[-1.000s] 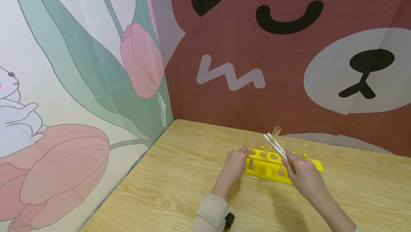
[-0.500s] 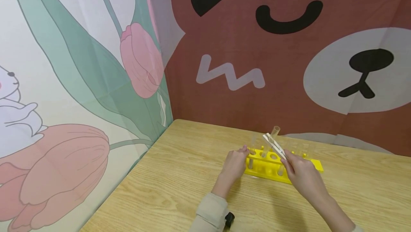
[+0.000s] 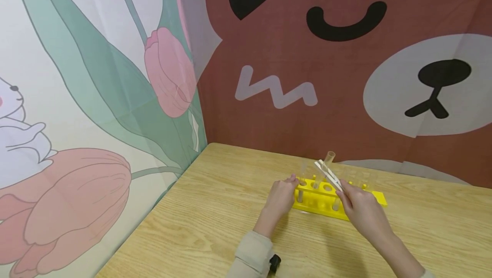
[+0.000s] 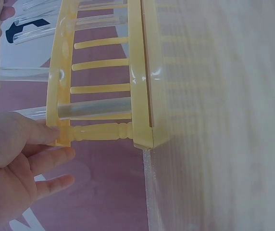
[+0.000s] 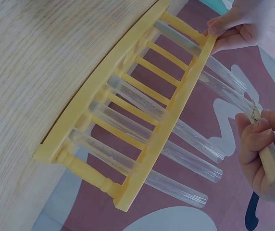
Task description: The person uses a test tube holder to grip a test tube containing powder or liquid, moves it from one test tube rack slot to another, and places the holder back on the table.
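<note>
A yellow test tube rack (image 3: 314, 201) stands on the table, its top plate pierced by a row of holes. My left hand (image 3: 281, 197) pinches the left end of that plate between thumb and fingers. In my right hand (image 3: 367, 212) I grip a pale wooden test tube clamp (image 3: 329, 176), which holds a clear test tube (image 3: 329, 157) at a slant. The tube's lower end is right at a hole of the top plate, as the left wrist view shows. One tube (image 5: 176, 36) stands near my left hand; several more tubes (image 5: 190, 139) stand toward the other end.
Light wood-grain table (image 3: 215, 209) surrounds the rack. Behind it hangs a brown bear-print cloth (image 3: 269, 133), and a tulip-print cloth (image 3: 96, 98) runs along the left side. A small black piece (image 3: 274, 263) sits at my left sleeve.
</note>
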A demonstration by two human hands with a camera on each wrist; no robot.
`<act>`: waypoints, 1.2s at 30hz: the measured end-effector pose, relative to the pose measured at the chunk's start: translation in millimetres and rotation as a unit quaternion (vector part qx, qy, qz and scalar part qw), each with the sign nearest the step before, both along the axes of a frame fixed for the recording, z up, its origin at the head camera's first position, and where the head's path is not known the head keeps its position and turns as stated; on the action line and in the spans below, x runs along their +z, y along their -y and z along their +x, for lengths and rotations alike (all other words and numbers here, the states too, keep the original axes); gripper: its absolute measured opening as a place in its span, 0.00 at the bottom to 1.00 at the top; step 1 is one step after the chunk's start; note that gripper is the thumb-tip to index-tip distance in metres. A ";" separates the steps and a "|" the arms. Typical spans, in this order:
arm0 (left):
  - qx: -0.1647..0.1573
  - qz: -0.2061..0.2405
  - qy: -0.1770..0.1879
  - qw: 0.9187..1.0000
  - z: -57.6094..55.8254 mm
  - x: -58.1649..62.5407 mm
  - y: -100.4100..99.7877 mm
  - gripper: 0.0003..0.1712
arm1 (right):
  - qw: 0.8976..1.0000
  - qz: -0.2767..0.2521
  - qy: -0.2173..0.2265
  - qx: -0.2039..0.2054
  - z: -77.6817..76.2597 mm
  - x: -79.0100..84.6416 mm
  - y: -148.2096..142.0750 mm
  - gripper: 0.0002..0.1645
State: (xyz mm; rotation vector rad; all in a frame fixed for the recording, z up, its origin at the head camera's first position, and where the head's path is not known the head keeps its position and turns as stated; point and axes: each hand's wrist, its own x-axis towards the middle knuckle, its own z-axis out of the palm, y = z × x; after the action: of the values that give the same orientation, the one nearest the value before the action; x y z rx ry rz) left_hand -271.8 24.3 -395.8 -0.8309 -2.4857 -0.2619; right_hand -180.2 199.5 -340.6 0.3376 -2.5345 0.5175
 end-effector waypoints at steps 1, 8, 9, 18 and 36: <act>-0.001 0.000 -0.003 1.000 0.1 0.1 0.0 0.15 | 1.000 0.000 -0.001 0.000 -0.1 -0.1 -0.1 0.21; -0.008 0.003 -0.016 1.000 0.0 -0.1 0.1 0.14 | 1.000 -0.001 -0.008 0.003 -0.3 -0.6 -0.3 0.19; -0.008 0.002 -0.016 1.000 0.1 0.0 0.1 0.14 | 1.000 -0.001 -0.007 0.002 -0.2 -0.6 -0.3 0.19; -0.001 0.000 -0.012 1.000 0.2 0.7 0.4 0.16 | 1.000 -0.002 -0.006 0.003 -0.5 0.0 -0.4 0.19; -0.005 0.004 -0.010 1.000 0.2 -0.4 1.1 0.15 | 1.000 -0.004 0.006 0.002 -1.1 -0.9 -0.3 0.18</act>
State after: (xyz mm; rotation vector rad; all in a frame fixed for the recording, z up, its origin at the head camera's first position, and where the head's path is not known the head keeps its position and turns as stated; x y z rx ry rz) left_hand -271.6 23.2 -396.2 -0.8374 -2.4615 -0.2661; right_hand -181.3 199.8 -341.5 0.3370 -2.5428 0.5312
